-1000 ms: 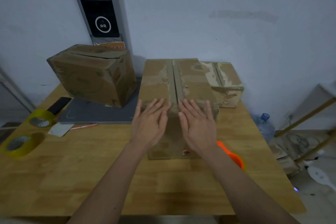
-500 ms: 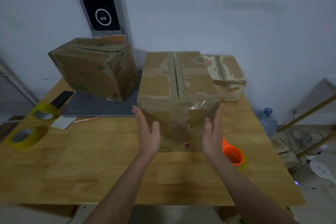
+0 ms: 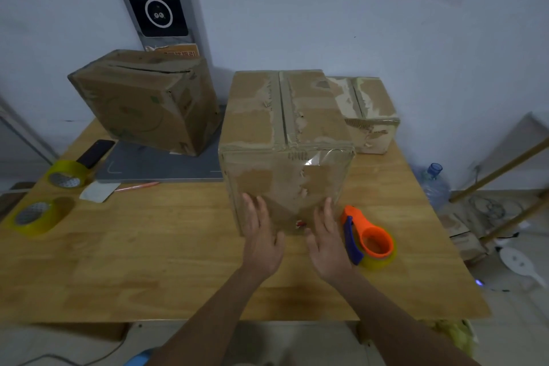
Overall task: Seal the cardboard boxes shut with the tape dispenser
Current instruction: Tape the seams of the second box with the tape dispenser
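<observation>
Three boxes: on wooden table [image 3: 148,246]
Middle cardboard box [image 3: 285,134]: largest, taped seam on top, at table centre
Tilted box [image 3: 142,101]: left rear, on grey mat [image 3: 160,166]
Small box [image 3: 371,110]: right rear, partly hidden behind middle one
Left hand [image 3: 263,242]: fingers straight, flat against the middle box's near face, holding nothing
Right hand [image 3: 328,244]: likewise flat, empty
Tape dispenser [image 3: 371,239]: orange, lying just right of right hand
Tape rolls [image 3: 66,174]: two, yellow, left edge, beside phone [image 3: 96,153]
</observation>
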